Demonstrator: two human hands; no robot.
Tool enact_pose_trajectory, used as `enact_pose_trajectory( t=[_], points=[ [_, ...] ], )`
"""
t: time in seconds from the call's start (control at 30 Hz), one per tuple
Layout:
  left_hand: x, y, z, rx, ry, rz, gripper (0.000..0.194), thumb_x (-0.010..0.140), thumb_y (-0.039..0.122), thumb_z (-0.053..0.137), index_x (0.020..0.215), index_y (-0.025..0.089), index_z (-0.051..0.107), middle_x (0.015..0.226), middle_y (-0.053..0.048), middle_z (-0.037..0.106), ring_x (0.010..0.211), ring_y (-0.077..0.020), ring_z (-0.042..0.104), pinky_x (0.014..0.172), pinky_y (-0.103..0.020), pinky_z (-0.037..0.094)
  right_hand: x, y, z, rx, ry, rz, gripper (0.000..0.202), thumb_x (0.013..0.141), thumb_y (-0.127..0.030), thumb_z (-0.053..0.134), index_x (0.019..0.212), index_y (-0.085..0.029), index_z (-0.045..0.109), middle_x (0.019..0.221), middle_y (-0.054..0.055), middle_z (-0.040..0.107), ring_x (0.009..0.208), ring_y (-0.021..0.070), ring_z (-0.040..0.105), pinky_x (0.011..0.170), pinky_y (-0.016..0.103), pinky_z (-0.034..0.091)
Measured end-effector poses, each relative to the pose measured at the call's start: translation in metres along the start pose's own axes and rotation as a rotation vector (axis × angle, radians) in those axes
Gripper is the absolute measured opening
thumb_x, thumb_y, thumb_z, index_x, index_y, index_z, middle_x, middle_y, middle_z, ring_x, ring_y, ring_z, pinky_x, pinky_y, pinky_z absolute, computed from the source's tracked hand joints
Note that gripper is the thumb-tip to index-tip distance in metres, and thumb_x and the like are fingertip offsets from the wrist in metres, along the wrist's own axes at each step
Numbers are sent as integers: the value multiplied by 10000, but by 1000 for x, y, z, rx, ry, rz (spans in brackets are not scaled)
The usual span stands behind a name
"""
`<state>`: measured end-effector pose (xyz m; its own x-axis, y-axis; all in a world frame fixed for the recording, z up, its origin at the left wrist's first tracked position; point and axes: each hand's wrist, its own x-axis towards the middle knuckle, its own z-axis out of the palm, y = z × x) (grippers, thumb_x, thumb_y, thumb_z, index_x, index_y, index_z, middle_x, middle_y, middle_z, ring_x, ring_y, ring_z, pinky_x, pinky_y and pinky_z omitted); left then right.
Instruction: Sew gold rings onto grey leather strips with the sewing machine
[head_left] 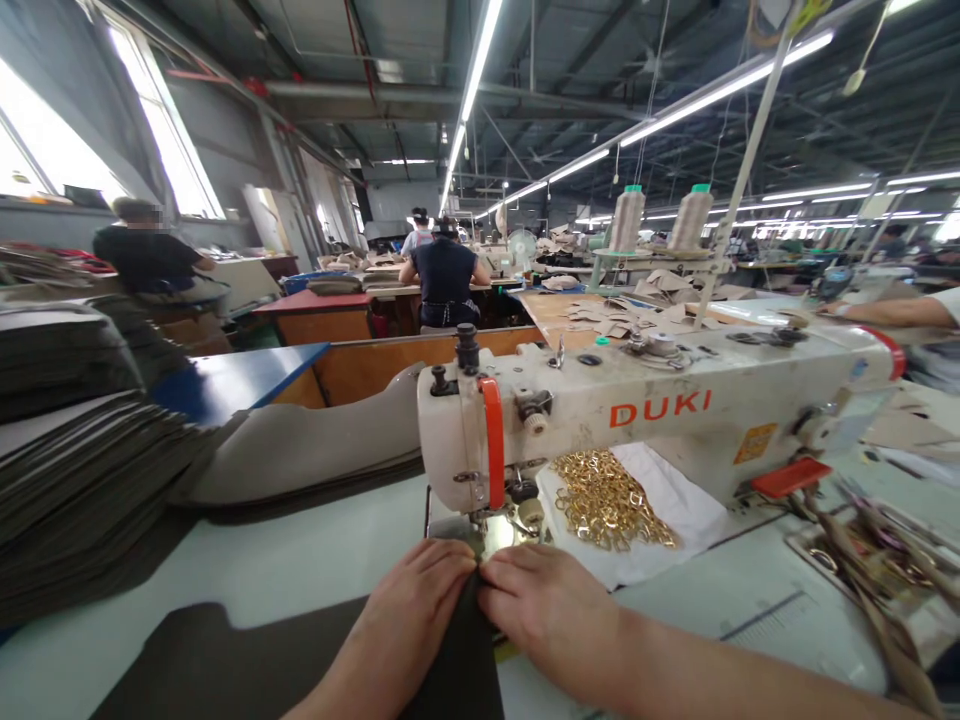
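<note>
Across the pale table from me stands a white sewing machine lettered DUKI, with a tall stack of dark panels well to its left. One dark panel lies flat, its far end just before the machine's head. There the right hand and left hand nearly meet, fingertips pinched closed on its edge. Small gold rings lie heaped on white cloth beyond the right hand.

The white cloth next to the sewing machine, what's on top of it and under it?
A heap of small, shiny gold-coloured metal pieces lies on the white cloth. The heap hides part of the cloth, and the cloth covers whatever is directly underneath.
</note>
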<state>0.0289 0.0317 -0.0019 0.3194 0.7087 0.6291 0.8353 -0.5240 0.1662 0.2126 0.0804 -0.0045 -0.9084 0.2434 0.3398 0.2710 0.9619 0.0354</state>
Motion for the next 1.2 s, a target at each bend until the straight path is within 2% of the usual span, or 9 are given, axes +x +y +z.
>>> enact_pose_trajectory(
  t=[0.17,0.37,0.57,0.7,0.93,1.2],
  points=[
    [11,-7,6,13,24,14,262,885,144,412,800,210,650,771,-27,741,710,-168,707,683,-264,609,3,10,3,26,0,33,36,908,-158,589,881,-136,597,918,47,617,891,186,550,826,295,458],
    [13,-14,8,3,30,-8,256,895,201,432,818,227,675,792,-27,753,741,-173,714,700,-255,607,5,15,9,22,10,48,38,887,-141,606,869,-148,573,951,48,621,889,193,556,779,307,460],
    [17,-19,10,19,71,-12,308,928,282,420,791,235,692,754,-21,757,697,-165,718,694,-238,608,6,18,11,-25,20,53,63,863,-150,617,852,-161,556,922,43,631,794,188,565,734,309,451],
    [16,-20,10,23,69,-17,331,936,324,417,790,239,701,746,-23,759,682,-169,717,671,-236,609,7,18,11,-28,23,48,53,866,-137,604,859,-156,555,941,52,638,801,185,571,739,304,448],
    [16,-19,10,17,55,-36,308,925,295,422,798,236,696,755,-25,754,698,-172,712,700,-255,607,7,19,10,-11,1,39,45,877,-122,583,851,-150,559,963,74,635,840,183,571,769,297,450],
    [17,-15,9,17,8,-56,254,899,225,438,800,232,671,766,-17,749,732,-171,705,715,-262,596,9,16,3,-3,-26,54,51,851,-96,615,849,-134,581,936,74,645,790,182,584,735,292,460]
  ],
)
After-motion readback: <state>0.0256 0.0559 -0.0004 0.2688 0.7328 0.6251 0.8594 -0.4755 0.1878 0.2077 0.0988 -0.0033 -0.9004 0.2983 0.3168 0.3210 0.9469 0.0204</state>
